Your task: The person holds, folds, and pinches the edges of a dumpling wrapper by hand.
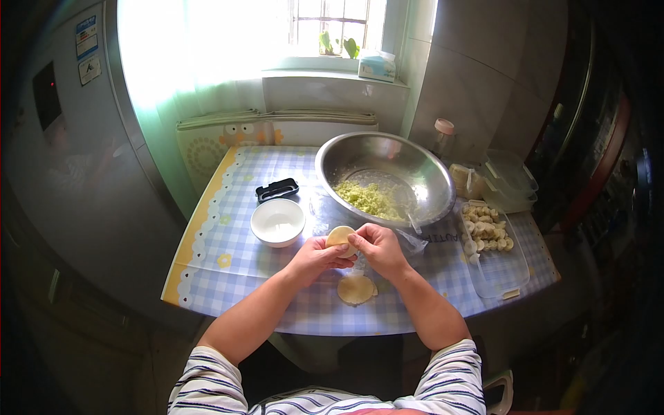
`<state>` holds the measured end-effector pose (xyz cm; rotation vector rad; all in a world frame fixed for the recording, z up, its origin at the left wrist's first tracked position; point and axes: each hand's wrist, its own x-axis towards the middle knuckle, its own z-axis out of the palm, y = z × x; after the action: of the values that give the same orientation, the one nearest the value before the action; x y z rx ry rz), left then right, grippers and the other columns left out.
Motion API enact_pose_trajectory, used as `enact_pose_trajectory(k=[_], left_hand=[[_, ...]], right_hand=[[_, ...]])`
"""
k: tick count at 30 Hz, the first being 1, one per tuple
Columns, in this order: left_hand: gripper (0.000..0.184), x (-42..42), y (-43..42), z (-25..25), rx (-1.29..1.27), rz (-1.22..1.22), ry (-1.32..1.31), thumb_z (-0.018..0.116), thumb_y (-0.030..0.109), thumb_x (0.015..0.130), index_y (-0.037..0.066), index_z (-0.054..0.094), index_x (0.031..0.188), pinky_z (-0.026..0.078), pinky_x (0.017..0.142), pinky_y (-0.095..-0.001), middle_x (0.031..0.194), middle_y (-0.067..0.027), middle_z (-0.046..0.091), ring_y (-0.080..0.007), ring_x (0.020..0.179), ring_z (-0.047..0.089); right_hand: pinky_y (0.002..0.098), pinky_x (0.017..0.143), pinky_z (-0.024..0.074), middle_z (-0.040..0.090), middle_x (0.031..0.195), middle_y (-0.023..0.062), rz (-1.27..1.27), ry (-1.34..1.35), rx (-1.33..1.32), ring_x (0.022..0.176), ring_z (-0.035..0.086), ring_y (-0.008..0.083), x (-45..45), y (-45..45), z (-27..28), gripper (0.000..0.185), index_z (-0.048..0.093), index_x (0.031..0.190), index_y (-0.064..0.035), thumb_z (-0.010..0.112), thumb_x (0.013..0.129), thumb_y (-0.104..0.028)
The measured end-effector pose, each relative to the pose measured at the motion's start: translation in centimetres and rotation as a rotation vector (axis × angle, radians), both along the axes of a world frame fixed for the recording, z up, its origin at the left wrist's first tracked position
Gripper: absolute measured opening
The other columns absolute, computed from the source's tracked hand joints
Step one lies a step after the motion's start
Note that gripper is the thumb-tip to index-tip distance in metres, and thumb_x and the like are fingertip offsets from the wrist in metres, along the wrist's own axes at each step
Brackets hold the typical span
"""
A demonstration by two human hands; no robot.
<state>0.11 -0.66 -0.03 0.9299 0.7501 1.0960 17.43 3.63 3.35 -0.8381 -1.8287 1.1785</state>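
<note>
A round, pale dough wrapper (339, 236) is held up between my two hands over the middle of the table. My left hand (320, 256) grips its left and lower side, with the thumb across the front. On the right edge, my right hand (378, 247) pinches it with thumb and fingers. Flat on the checked cloth just below lie more dough wrappers (356, 290). Behind my hands stands a large metal bowl (430, 181) with chopped green filling (370, 199) in it. A small white bowl (278, 223) sits to the left of my hands.
A black tray-like object (277, 189) lies behind the white bowl. On the right, a clear plastic container (499, 271) holds several folded dumplings (487, 227). Stacked clear containers (510, 181), a bag (466, 181) and a pink-capped jar (443, 133) stand at the back right.
</note>
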Motion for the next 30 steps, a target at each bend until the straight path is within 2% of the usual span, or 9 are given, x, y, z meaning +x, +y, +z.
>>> enact_pose_trajectory(k=[6,12,15,18,21,24,30], left_hand=[[0.029,0.03,-0.02,0.01,-0.003,0.005,-0.006,0.061,0.022,0.087,0.000,0.060,0.106,0.053,0.077,-0.0281,0.097,-0.0106,0.064,-0.0174,0.085,0.065],[0.025,0.09,-0.16,0.23,0.004,0.008,0.006,0.056,0.019,0.090,0.000,0.059,0.106,0.053,0.079,-0.0296,0.096,-0.0105,0.063,-0.0169,0.086,0.064],[0.032,-0.04,0.14,-0.31,0.020,-0.003,0.004,0.061,0.026,0.087,0.001,0.060,0.106,0.053,0.078,-0.0285,0.097,-0.0100,0.064,-0.0173,0.085,0.065],[0.033,-0.04,0.15,-0.35,0.024,0.001,0.008,0.061,0.027,0.087,0.001,0.060,0.106,0.053,0.078,-0.0286,0.097,-0.0097,0.064,-0.0172,0.085,0.065],[0.028,-0.02,0.04,-0.06,0.015,0.001,0.012,0.057,0.021,0.090,-0.001,0.058,0.107,0.052,0.079,-0.0295,0.099,-0.0108,0.063,-0.0174,0.088,0.063],[0.033,-0.04,0.11,-0.29,0.035,0.002,0.011,0.061,0.028,0.087,0.001,0.060,0.106,0.053,0.078,-0.0286,0.097,-0.0095,0.064,-0.0170,0.085,0.065],[0.034,-0.06,0.14,-0.32,0.029,0.002,0.009,0.062,0.028,0.087,0.001,0.060,0.106,0.053,0.077,-0.0280,0.096,-0.0095,0.064,-0.0167,0.084,0.065]], right_hand=[[0.0214,0.057,0.0444,0.061,0.072,0.0020,0.008,0.004,-0.013,0.064,0.053,0.0047,0.01,-0.03,-0.01,0.017,0.062,0.080,0.0002,0.064,0.084,-0.016],[0.0214,0.057,0.0446,0.061,0.072,0.0018,0.017,0.004,-0.011,0.065,0.053,0.0048,-0.04,0.07,-0.13,0.016,0.062,0.081,0.0001,0.063,0.084,-0.015],[0.0215,0.058,0.0451,0.061,0.073,0.0018,0.032,0.000,-0.023,0.065,0.054,0.0050,-0.03,0.22,-0.30,0.015,0.062,0.082,0.0003,0.062,0.085,-0.015],[0.0215,0.059,0.0457,0.061,0.073,0.0019,0.041,0.014,-0.035,0.066,0.055,0.0051,-0.12,0.12,-0.25,0.015,0.062,0.084,0.0006,0.062,0.085,-0.014],[0.0215,0.061,0.0462,0.062,0.074,0.0021,0.051,0.032,-0.052,0.067,0.055,0.0053,-0.12,0.27,-0.51,0.015,0.062,0.084,0.0008,0.061,0.085,-0.014],[0.0215,0.061,0.0463,0.062,0.074,0.0022,0.048,0.033,-0.049,0.067,0.055,0.0052,-0.14,0.36,-0.66,0.014,0.062,0.085,0.0009,0.061,0.085,-0.013],[0.0216,0.061,0.0466,0.062,0.074,0.0023,0.040,0.015,-0.027,0.067,0.056,0.0052,-0.13,0.29,-0.52,0.015,0.062,0.085,0.0009,0.061,0.085,-0.014]])
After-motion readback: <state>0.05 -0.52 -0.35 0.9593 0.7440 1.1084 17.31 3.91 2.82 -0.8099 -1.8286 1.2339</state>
